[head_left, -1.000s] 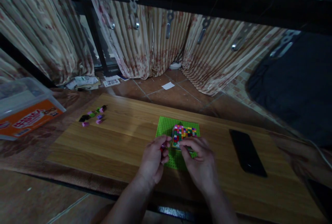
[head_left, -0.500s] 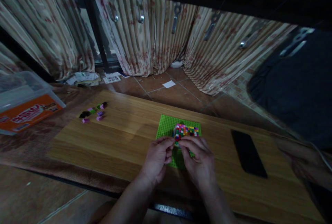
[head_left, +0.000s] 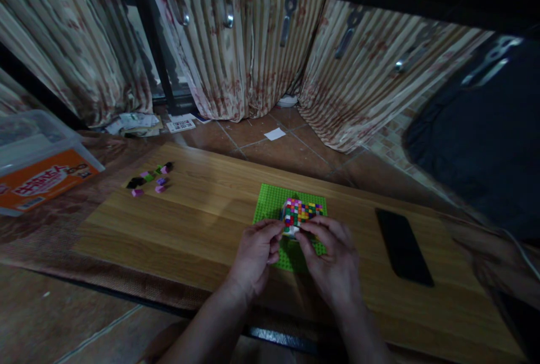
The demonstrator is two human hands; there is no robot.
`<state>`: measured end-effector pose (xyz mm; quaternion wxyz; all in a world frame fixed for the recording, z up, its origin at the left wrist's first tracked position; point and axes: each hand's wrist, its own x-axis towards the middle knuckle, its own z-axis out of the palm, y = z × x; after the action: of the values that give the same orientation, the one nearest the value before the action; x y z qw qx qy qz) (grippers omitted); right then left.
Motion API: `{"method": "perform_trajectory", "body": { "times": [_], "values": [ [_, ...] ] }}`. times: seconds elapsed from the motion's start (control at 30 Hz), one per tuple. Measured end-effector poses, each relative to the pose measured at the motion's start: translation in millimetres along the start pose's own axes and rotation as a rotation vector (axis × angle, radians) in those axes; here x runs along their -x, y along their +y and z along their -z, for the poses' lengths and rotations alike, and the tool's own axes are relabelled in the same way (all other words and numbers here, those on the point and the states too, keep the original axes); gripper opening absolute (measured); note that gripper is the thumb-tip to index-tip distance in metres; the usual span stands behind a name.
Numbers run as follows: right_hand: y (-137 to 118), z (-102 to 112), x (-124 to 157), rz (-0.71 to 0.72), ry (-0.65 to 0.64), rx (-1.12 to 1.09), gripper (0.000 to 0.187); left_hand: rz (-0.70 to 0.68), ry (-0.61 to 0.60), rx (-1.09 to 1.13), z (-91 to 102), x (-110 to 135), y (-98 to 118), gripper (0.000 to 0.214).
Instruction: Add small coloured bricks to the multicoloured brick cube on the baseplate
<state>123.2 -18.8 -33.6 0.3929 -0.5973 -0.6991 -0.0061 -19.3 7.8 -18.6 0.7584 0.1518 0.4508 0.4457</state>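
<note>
Striped, floral curtains (head_left: 270, 60) fill the upper part of the frame, hanging down to a brown tiled floor (head_left: 253, 142). Below them, one wooden tabletop (head_left: 169, 229) stretches across the middle and lower frame. One dark cloth mass (head_left: 485, 144) bulges in from the right edge, and one clear plastic box (head_left: 50, 175) with an orange label stands at the left edge. Two bare hands work at the lower centre. The left hand (head_left: 256, 250) has its thumb and fingers drawn close at the build's left side; whether they pinch anything, I cannot tell. The right hand (head_left: 331, 248) keeps a narrow gap between thumb and forefinger at the near edge; a piece between them cannot be made out. One green studded baseplate (head_left: 268, 202) lies at centre, with one multicoloured brick build (head_left: 298, 207) over it. One black slab (head_left: 404, 247) lies right of centre. Six metal hooks (head_left: 288, 21) hang along the top. Roughly nine loose bricks (head_left: 137, 192), pink, purple, green and black, lie at left.
</note>
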Motion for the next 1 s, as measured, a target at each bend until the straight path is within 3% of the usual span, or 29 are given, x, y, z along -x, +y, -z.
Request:
{"method": "perform_trajectory", "body": {
  "times": [0.57,0.8,1.0],
  "values": [
    [-10,-10,-1,0.001,-0.058,0.008,0.010,-0.007,-0.005,-0.021,0.4,0,0,0.020],
    [-9,0,-6,-0.088,-0.047,-0.102,0.013,-0.009,-0.009,-0.006,1.4,-1,0,0.020],
    [-15,5,-8,-0.061,-0.149,-0.116,0.017,-0.012,-0.004,-0.015,0.6,1,0,0.024]
  ]
}}
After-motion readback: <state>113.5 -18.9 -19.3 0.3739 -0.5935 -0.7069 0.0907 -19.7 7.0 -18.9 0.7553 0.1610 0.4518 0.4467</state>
